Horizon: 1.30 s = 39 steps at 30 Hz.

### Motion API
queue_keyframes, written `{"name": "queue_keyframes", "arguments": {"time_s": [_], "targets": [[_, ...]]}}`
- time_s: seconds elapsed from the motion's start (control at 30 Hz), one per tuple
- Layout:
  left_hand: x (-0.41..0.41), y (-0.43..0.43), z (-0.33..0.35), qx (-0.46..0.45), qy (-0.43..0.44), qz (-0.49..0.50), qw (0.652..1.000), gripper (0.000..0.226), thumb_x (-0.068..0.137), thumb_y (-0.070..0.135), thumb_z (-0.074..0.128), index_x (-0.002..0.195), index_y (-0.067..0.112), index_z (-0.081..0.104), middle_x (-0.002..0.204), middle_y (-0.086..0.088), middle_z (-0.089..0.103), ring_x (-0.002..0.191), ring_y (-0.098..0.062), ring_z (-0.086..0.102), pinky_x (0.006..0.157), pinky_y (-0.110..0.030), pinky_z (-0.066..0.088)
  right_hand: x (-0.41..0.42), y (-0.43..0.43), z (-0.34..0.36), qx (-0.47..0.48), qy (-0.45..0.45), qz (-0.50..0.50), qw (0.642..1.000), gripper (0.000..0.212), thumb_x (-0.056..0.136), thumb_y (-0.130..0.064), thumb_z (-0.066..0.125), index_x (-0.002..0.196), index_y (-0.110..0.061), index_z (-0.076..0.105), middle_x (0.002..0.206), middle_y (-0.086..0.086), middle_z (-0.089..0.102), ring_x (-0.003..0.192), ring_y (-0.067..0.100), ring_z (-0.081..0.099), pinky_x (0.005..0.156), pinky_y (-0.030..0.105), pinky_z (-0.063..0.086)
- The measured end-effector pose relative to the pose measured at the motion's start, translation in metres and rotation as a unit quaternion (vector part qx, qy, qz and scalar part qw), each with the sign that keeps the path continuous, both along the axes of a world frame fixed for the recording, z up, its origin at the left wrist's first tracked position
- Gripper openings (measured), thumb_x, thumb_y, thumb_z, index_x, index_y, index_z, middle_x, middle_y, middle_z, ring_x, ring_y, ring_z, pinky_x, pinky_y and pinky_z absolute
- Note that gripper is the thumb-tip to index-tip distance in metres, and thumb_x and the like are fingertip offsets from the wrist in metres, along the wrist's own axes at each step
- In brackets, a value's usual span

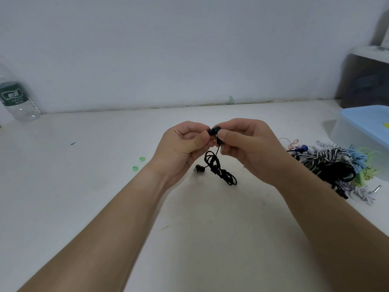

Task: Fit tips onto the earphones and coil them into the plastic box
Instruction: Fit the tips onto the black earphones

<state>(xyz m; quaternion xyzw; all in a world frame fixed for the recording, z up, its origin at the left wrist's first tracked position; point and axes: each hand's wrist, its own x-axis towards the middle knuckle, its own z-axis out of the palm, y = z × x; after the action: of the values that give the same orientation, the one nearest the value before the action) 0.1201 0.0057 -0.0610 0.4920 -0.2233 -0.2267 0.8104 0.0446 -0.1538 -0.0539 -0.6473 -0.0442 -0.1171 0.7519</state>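
Though tangled, slim black earphones (pixel 213 169)

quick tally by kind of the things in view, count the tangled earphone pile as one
green ear tips: 2
black earphones: 1 set
tangled earphone pile: 1
plastic box: 1
water bottle: 1
total: 6

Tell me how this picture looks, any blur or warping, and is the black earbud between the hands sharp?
Head view: soft, even light, faint shadows; wide-angle warp curves the table edge; the water bottle and plastic box at the edges look smeared; the black earbud pinched by the left hand and right hand is reasonably sharp.
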Motion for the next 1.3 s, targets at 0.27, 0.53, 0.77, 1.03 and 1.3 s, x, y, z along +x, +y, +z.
{"name": "queue_keyframes", "arguments": {"time_s": [0.27,0.53,0.77,1.03,1.3], "targets": [[0.0013,0.0005,-0.0003,0.016,0.003,0.003,1.0,0.015,0.073,0.007,0.067,0.087,0.003,0.065,0.07,-0.008,0.072,0.065,-0.013,0.069,0.065,-0.017,0.055,-0.0024,0.0018,0.0033,-0.04,-0.008,-0.025,0.999,0.016,0.091,0.003,0.063,0.09,-0.008,0.075,0.081,0.012,0.073,0.07,0.018,0.061,0.067,0.024,0.051],[0.0008,0.0004,0.0006,0.034,0.006,0.01,0.999,0.019,0.071,0.008,0.068,0.089,0.002,0.066,0.072,-0.007,0.073,0.064,-0.012,0.069,0.063,-0.016,0.054,-0.0042,-0.0005,0.0069,-0.112,-0.02,-0.046,0.992,0.016,0.09,0.002,0.066,0.09,-0.011,0.075,0.08,0.003,0.075,0.075,0.013,0.066,0.067,0.024,0.053],[-0.0012,0.0004,0.0004,0.04,0.009,0.013,0.999,0.014,0.07,0.008,0.068,0.084,0.005,0.068,0.071,-0.008,0.073,0.063,-0.012,0.069,0.065,-0.016,0.055,-0.0037,-0.0016,0.0067,-0.146,-0.034,-0.057,0.987,0.012,0.089,0.005,0.067,0.092,-0.004,0.074,0.081,0.004,0.075,0.074,0.012,0.068,0.064,0.024,0.053],[-0.0002,0.0012,-0.0007,0.066,0.005,0.004,0.998,0.019,0.071,0.01,0.07,0.088,0.003,0.068,0.072,-0.008,0.073,0.065,-0.012,0.069,0.065,-0.016,0.054,-0.003,-0.0048,0.0074,-0.195,-0.038,-0.069,0.978,0.011,0.088,0.005,0.069,0.093,-0.004,0.074,0.085,0.012,0.075,0.073,0.013,0.069,0.066,0.018,0.051],[0.0008,0.0016,0.0004,0.042,0.02,0.001,0.999,0.009,0.071,0.008,0.069,0.079,0.008,0.073,0.074,-0.011,0.073,0.067,-0.014,0.07,0.067,-0.017,0.056,-0.0033,-0.0032,0.0039,-0.117,-0.006,-0.053,0.992,0.011,0.091,0.0,0.067,0.097,-0.005,0.074,0.085,0.01,0.075,0.077,0.016,0.066,0.068,0.024,0.052]]}}
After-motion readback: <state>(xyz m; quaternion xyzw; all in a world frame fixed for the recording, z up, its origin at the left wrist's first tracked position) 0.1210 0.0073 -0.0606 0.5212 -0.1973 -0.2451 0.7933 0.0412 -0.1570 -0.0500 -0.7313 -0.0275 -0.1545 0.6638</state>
